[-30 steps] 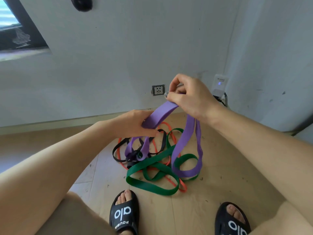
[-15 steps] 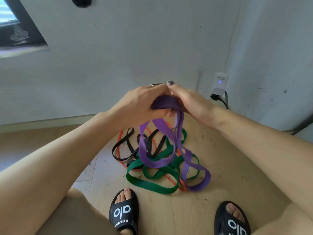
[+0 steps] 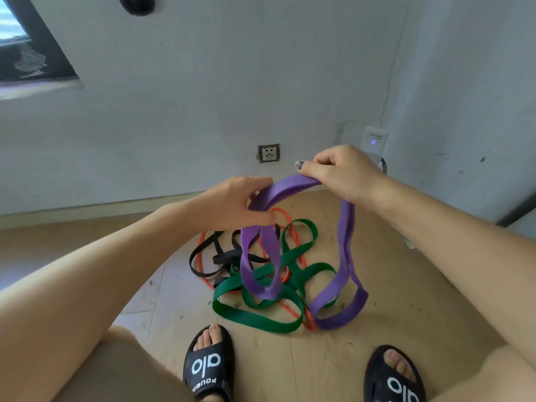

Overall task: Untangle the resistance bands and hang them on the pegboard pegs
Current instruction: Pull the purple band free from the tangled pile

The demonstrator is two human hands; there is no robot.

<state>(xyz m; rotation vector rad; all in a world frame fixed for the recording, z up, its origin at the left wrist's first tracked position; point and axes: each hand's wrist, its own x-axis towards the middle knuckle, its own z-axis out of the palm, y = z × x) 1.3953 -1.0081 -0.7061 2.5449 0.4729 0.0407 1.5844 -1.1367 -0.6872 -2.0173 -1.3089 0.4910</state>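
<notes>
Head: hands (image 3: 290, 190) grip purple band (image 3: 346, 242); green band (image 3: 255, 314), orange band (image 3: 293, 224) tangled below.

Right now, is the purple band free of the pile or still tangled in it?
Cannot tell for sure. Both hands, left and right, hold the purple band up, but its loops still overlap the green band.

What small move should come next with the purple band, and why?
Probably lift it straight up: both the left hand and right hand grip the purple band, but its lower loops still lie among the green band and orange band.
</notes>
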